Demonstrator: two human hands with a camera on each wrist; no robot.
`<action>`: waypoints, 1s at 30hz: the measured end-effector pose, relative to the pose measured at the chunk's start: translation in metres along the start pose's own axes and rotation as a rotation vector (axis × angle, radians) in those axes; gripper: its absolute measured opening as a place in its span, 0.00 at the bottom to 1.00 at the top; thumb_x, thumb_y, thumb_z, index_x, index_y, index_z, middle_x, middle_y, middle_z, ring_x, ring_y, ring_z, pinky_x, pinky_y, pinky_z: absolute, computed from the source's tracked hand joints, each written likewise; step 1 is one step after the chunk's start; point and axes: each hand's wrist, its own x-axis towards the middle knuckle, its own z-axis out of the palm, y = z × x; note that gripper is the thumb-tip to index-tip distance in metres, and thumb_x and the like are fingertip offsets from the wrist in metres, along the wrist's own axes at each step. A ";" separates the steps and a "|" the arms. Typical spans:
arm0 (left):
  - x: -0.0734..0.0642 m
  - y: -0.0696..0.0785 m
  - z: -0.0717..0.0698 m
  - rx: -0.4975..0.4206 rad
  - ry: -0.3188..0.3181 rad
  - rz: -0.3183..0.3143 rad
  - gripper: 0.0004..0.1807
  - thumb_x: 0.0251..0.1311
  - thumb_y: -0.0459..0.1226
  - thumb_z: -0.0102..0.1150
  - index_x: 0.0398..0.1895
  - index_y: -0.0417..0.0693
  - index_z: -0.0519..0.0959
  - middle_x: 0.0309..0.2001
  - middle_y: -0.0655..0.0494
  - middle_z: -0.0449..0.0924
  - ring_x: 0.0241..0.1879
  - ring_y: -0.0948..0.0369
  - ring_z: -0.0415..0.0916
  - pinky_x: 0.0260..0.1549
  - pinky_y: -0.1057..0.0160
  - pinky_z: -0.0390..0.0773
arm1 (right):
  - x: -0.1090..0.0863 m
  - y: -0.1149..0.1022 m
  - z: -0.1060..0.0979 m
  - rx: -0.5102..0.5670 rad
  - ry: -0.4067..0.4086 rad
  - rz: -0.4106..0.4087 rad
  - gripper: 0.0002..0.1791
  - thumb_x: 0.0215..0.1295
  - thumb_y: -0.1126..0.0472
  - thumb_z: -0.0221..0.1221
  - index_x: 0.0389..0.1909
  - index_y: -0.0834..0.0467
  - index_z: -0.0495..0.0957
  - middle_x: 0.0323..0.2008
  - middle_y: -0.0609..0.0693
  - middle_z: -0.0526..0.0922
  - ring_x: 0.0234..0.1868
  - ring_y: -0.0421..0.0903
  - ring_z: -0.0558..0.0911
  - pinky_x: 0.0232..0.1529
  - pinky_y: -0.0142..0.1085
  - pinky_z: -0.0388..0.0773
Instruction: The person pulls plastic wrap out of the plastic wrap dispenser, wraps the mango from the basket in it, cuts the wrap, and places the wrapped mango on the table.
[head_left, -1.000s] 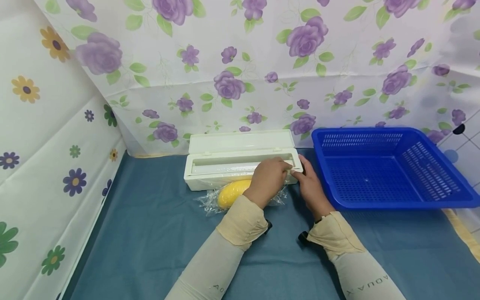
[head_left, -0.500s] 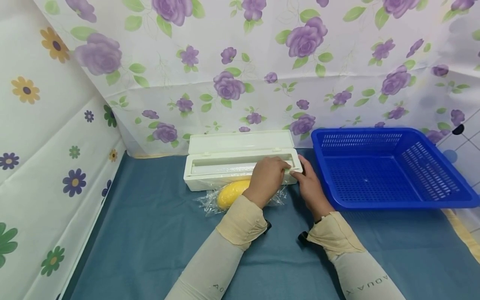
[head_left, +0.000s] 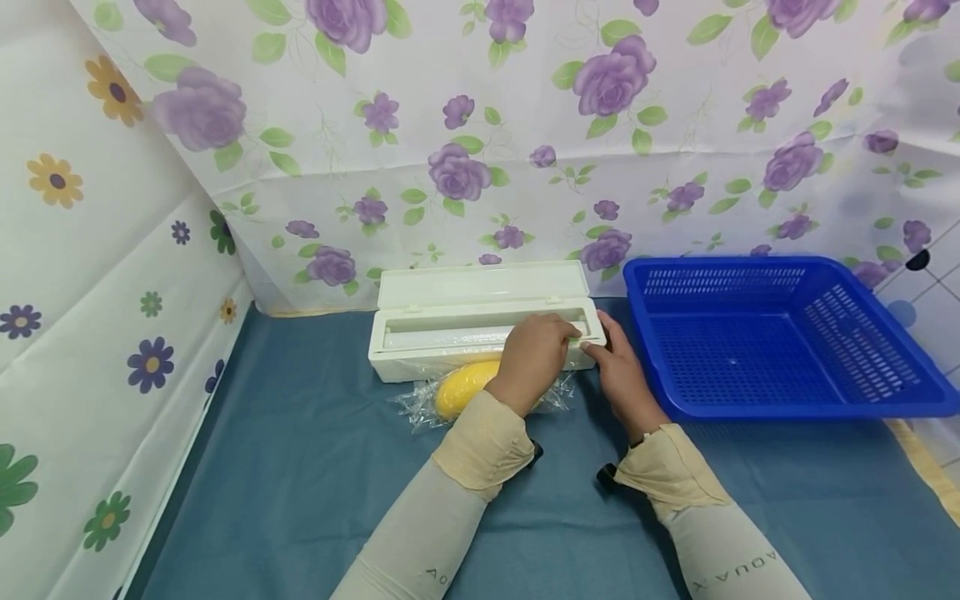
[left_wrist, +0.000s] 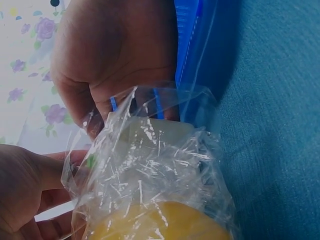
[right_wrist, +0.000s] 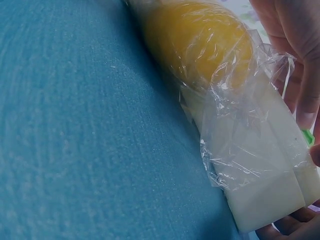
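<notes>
A long white cling film dispenser (head_left: pixel 397 367) lies in the head view with its lid (head_left: pixel 480 285) tipped back and a pale roll (head_left: pixel 438 337) inside. My left hand (head_left: pixel 531 358) reaches over it and pinches a small green slider (right_wrist: pixel 307 136) near the right end. Around that same end curls my right hand (head_left: pixel 624 379), gripping the box, its thumb on the front edge. In front sits a yellow, rounded, fruit-like thing (head_left: pixel 463 390) in crinkled clear film (left_wrist: pixel 145 165), which hangs against the box front. My left wrist partly hides the yellow thing.
A blue perforated basket (head_left: pixel 750 354) stands close by on the right of the dispenser. Blue-green cloth (head_left: pixel 300 467) covers the table. Behind rises a floral curtain (head_left: pixel 525 200), and another flowered sheet (head_left: pixel 112 333) borders the left side.
</notes>
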 end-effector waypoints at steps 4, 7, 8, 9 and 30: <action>0.000 -0.001 0.001 -0.006 -0.010 -0.002 0.14 0.71 0.35 0.57 0.51 0.60 0.88 0.47 0.62 0.88 0.46 0.60 0.84 0.48 0.64 0.82 | -0.001 0.000 0.000 -0.002 -0.001 0.000 0.35 0.79 0.63 0.46 0.82 0.54 0.44 0.80 0.56 0.50 0.79 0.53 0.55 0.77 0.54 0.55; 0.001 -0.002 0.000 -0.016 -0.015 -0.006 0.14 0.72 0.35 0.56 0.51 0.60 0.88 0.46 0.61 0.88 0.46 0.59 0.84 0.47 0.63 0.82 | -0.001 -0.001 0.000 0.000 0.000 -0.004 0.35 0.79 0.63 0.46 0.82 0.56 0.44 0.80 0.57 0.50 0.79 0.54 0.54 0.78 0.54 0.54; 0.001 -0.003 0.000 -0.020 -0.015 -0.007 0.14 0.72 0.35 0.56 0.51 0.59 0.88 0.46 0.61 0.87 0.45 0.59 0.84 0.47 0.63 0.83 | 0.000 -0.001 0.000 0.000 -0.002 -0.006 0.35 0.79 0.63 0.46 0.82 0.56 0.44 0.80 0.57 0.50 0.80 0.54 0.54 0.78 0.54 0.53; 0.001 -0.003 0.000 -0.023 -0.015 -0.007 0.14 0.72 0.35 0.56 0.51 0.59 0.88 0.46 0.60 0.87 0.45 0.59 0.84 0.46 0.63 0.83 | 0.000 -0.001 0.000 0.001 -0.001 -0.008 0.35 0.79 0.63 0.46 0.81 0.56 0.44 0.80 0.57 0.50 0.80 0.54 0.54 0.78 0.54 0.53; 0.002 -0.005 -0.001 -0.024 -0.032 -0.018 0.12 0.69 0.35 0.60 0.50 0.57 0.88 0.46 0.59 0.87 0.47 0.58 0.83 0.50 0.62 0.81 | 0.001 0.000 0.001 0.015 -0.003 -0.007 0.36 0.79 0.63 0.46 0.82 0.55 0.44 0.80 0.57 0.51 0.78 0.53 0.56 0.77 0.53 0.55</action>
